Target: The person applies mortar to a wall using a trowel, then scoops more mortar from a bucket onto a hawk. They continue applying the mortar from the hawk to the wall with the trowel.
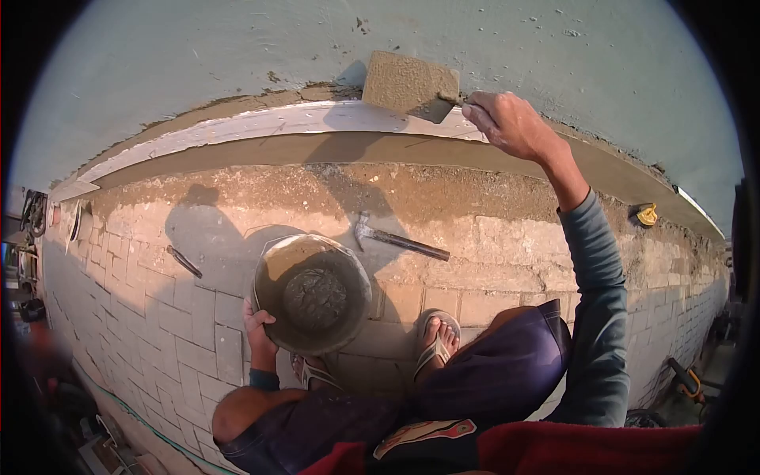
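Up at twelve o'clock, where the pale wall [237, 55] meets the ground, the person's right hand [511, 123] has its fingers curled tight about the grip of a mortar-caked float [410, 85]. The float's face lies tilted against the wall, just above a white strip [261, 124] and a smooth grey band of wet mortar [317, 149]. Toward six o'clock from there, the left hand [260, 328] clamps the rim of a round pan [313, 269] at its eight o'clock edge, fingers hooked over the lip. A dark lump of mortar [315, 299] sits in the bottom. A hammer [400, 240] lies on the brick paving [158, 317] at the pan's two o'clock, apart from it. A small hand tool [184, 261] lies at its ten o'clock, and a yellow object [647, 214] rests far off at three o'clock.

To my eye the work is smoothing mortar at the wall's foot. Done well, I'd say the float wants a shallow angle, its leading edge lifted slightly, and firm, even pressure along the band. The pan should be held level and close beneath to catch droppings.
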{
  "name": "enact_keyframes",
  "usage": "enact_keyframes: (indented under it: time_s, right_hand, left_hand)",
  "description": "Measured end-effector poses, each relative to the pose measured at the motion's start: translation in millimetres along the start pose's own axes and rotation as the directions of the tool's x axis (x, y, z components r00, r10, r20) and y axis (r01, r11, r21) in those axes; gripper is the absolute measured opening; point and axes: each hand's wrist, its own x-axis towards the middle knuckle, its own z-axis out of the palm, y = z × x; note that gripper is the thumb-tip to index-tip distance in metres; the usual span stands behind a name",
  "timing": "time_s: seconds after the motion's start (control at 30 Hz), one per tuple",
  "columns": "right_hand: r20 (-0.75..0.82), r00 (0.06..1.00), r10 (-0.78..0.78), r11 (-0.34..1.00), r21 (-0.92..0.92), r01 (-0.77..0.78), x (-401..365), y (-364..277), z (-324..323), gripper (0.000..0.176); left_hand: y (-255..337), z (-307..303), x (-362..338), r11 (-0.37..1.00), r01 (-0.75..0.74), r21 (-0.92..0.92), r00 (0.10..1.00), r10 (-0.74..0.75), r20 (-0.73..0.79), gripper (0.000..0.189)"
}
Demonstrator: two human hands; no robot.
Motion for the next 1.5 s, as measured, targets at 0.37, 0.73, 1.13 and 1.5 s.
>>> enact_keyframes:
  time_s: [0.37,0.73,1.13,1.5]
  right_hand:
    - [0.444,0.880,0.172,0.959,0.129,-0.252,-8.9,89.7,-39.5,0.039]
    - [0.409,0.817,0.407,0.861,0.125,-0.492,-77.9,138.0,-75.4,0.037]
    - [0.247,0.958,0.144,0.890,0.391,-0.234,-107.2,47.9,-19.9,0.030]
    - [0.001,1.000,-0.016,0.978,0.206,0.015,-90.2,-30.1,51.2,0.027]
  left_hand:
    - [5.4,8.7,-1.9,1.000,0.010,-0.008,0.998,-0.009,0.064,0.066]
    - [3.8,4.4,-0.2,1.000,0.011,0.007,0.999,-0.011,0.044,0.065]
    - [5.9,40.9,-1.1,1.000,-0.024,0.011,1.000,0.024,-0.009,0.040]
    - [1.5,49.3,-6.2,0.990,-0.080,0.117,0.997,0.078,0.026,0.032]
